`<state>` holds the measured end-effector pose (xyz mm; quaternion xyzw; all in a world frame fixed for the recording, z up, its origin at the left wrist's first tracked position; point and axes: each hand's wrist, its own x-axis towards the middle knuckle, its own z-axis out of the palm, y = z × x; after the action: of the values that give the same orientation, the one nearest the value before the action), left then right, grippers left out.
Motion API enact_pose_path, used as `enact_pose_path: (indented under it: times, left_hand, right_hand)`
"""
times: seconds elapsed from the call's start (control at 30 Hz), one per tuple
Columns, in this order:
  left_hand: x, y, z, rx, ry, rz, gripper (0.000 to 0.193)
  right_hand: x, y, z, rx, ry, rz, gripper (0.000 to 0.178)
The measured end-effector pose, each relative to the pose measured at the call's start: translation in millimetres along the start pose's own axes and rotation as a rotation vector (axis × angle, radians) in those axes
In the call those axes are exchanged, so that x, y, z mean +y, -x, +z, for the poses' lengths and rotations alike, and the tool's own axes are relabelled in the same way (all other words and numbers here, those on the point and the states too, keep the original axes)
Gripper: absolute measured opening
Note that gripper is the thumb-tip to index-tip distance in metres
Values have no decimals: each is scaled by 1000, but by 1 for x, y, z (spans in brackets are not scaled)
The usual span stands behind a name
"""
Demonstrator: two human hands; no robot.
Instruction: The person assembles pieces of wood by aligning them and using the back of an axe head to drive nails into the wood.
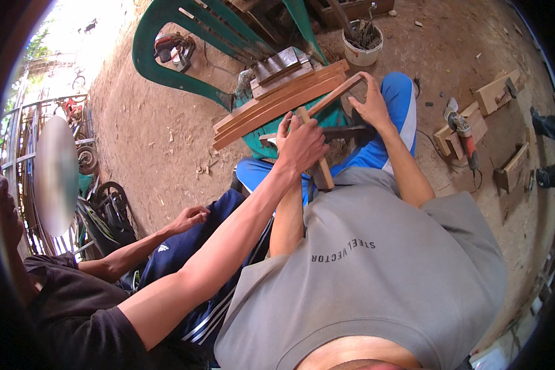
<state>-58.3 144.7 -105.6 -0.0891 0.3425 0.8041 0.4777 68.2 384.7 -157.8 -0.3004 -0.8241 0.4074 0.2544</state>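
Note:
My right hand (371,105) has its fingertips on the upper end of a narrow reddish wooden strip (334,95), which slants down to the left over my lap. My left forearm (288,216) reaches up from the grey sleeve. A co-worker's hand (300,143), reaching across from the left, covers my left hand, so its fingers are hidden. Beneath that co-worker's hand, a pale wooden stick (324,169) runs toward my shirt. A dark bar (345,132) lies across my lap beside it.
Ahead, a green plastic chair (151,71) bears stacked reddish boards (277,108) and a small block (277,66). Behind stands a white bucket of tools (362,54). On the dirt floor at right lie an angle grinder (464,137) and wooden pieces (498,92). The co-worker sits close at left.

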Motion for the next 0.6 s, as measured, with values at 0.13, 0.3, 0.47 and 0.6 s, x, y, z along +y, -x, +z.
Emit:
enact_pose_path:
  times: [0.13,0.3,0.47,0.6]
  left_hand:
    - [2,4,4,-276,312,-253,48]
    - [-3,1,9,-70,132,-200,61]
    - [10,13,28,-102,297,-300,61]
    - [8,15,29,-21,342,-294,65]
  right_hand:
    - [3,3,2,11,-94,57,77]
    - [4,2,-4,-9,-142,84,74]
    - [3,-1,-7,-30,-169,38,70]
    - [-1,-5,-5,-20,-157,17,67]
